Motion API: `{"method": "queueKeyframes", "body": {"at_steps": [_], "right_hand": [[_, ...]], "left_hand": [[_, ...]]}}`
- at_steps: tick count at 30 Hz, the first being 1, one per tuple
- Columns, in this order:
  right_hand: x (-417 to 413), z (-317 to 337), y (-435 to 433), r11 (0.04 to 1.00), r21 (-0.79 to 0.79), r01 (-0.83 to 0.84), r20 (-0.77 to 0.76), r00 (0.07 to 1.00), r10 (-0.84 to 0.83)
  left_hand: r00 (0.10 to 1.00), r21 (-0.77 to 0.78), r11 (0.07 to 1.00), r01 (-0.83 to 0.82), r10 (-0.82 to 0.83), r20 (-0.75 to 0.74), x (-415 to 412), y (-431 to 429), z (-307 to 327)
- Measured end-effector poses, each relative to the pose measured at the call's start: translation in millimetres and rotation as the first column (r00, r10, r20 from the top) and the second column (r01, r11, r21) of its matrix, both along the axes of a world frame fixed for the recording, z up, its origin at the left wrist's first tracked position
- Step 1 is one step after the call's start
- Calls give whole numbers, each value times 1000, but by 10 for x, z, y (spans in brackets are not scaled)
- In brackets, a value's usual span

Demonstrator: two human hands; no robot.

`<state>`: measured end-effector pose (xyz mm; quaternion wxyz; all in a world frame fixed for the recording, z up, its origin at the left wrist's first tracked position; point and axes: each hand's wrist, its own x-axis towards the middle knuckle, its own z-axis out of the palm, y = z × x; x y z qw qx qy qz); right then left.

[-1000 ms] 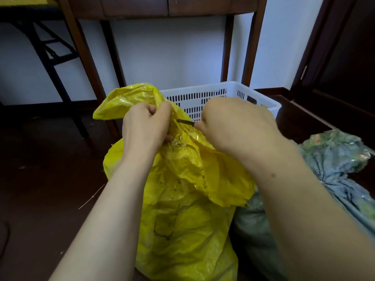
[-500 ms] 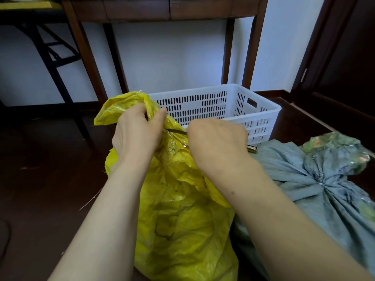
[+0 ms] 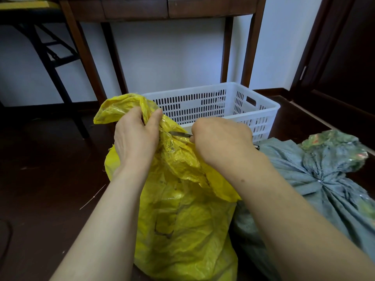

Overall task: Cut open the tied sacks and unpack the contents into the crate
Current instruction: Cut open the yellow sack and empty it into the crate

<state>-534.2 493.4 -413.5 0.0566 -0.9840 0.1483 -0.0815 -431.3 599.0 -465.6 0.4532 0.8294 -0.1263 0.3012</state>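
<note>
Head: blade [image 3: 179,133] at yellow sack [image 3: 182,220] neck

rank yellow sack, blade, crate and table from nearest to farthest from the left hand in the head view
1. yellow sack: gripped at its neck by the left hand.
2. blade: just to its right, in the right hand.
3. crate: behind the yellow sack.
4. table: farthest back, at the wall.

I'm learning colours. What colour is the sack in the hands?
Yellow; the sack shows best in the head view.
</note>
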Motion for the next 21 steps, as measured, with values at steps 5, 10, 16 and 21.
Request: {"method": "queueKeyframes", "body": {"at_steps": [5, 10, 16, 21], "right_hand": [[13, -40, -24, 1000, -14, -6, -42, 999, 5], [48, -108, -38, 1000, -19, -5, -1, 1000, 5], [67, -87, -32, 999, 45, 15, 110, 994, -20], [41, -22, -82, 998, 59, 8, 90, 996, -13]], "left_hand": [[998, -32, 999, -31, 29, -46, 20, 23, -60], [994, -38, 999, -34, 30, -108, 33, 5, -76], [995, -76, 997, 16, -23, -100, 117, 74, -59], [990, -52, 999, 0, -7, -141, 126, 129, -65]]}}
